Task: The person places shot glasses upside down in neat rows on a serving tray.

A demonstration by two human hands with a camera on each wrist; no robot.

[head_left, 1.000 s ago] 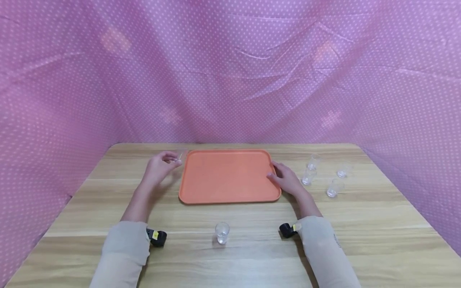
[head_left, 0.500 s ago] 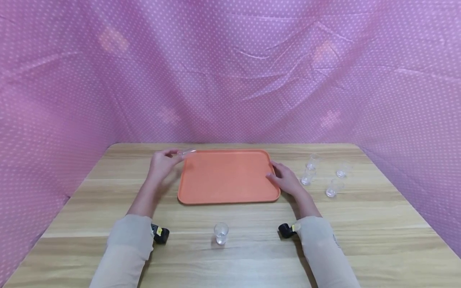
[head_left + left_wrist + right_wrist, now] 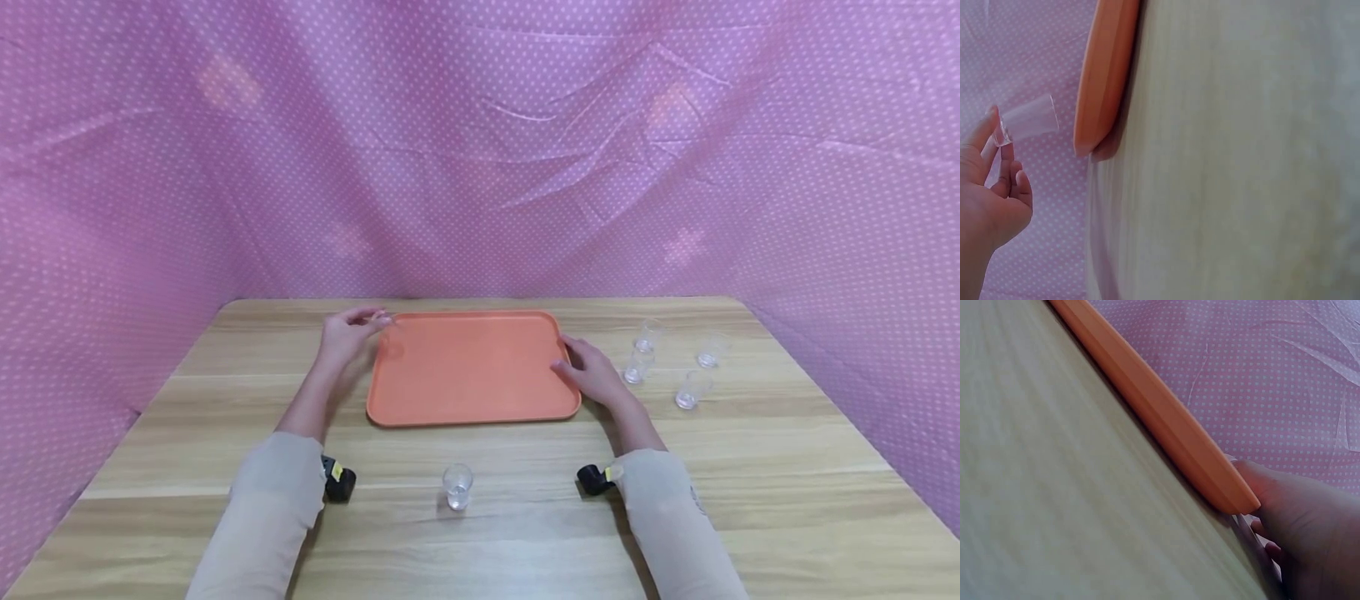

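Head: L hand (image 3: 347,337) is hovering at 10 o'clock of tray (image 3: 472,367), R hand (image 3: 595,373) gripping its 3 o'clock edge; L wrist: pinching glass (image 3: 1033,117) there by base only, poss. risking slip; R wrist: thumb & fingers straddling rim.

From my remote seat I'm getting an orange tray (image 3: 474,367) that looks like plastic, smooth and mostly matt. Now the clear cup (image 3: 1030,117), see-through, slick and glossy (glass or hard plastic, I can't tell which from here). I'm reading the tabletop (image 3: 450,558) as pale wood grain, smooth with a soft sheen. The pink curtain (image 3: 480,183) shows as creased cloth, faintly satiny, and the sleeves (image 3: 262,508) as matt fabric.
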